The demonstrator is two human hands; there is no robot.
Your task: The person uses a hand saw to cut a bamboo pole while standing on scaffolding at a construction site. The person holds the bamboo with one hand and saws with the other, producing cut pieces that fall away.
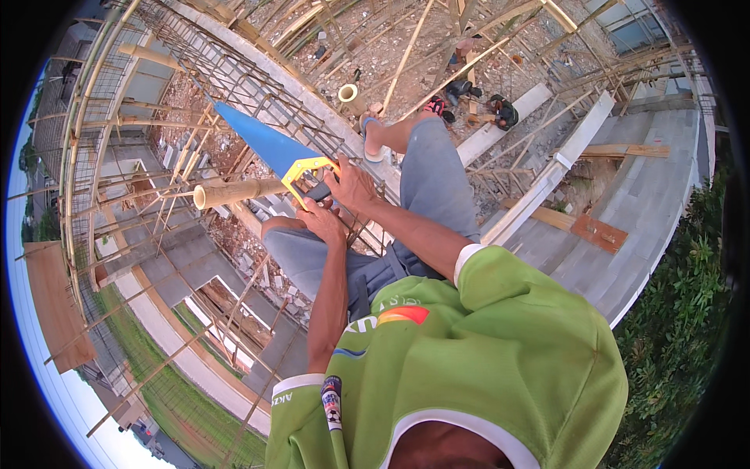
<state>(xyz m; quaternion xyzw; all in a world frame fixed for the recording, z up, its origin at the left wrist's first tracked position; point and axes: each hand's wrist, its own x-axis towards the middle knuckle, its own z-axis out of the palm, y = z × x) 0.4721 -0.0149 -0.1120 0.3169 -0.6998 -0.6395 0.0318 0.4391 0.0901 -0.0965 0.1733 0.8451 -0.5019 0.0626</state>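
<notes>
A handsaw (264, 143) with a blue blade and a yellow handle points away to the far left, in front of my lap. My right hand (353, 186) grips the upper corner of its handle. Lower down, my left hand (320, 220) has its fingers closed around the handle's near end. A dark piece shows between the two hands, partly covered by the fingers. Just left of the handle lies a thick bamboo pole (242, 192), its hollow cut end facing left. My legs are spread over a cage of steel bars (269, 109).
Rubble ground lies far below. Another bamboo end (348, 92) stands out beyond my foot. Co-workers (500, 113) are down at the far right. A grey block wall (648, 187) is on the right, and bamboo scaffolding (74, 148) rises on the left.
</notes>
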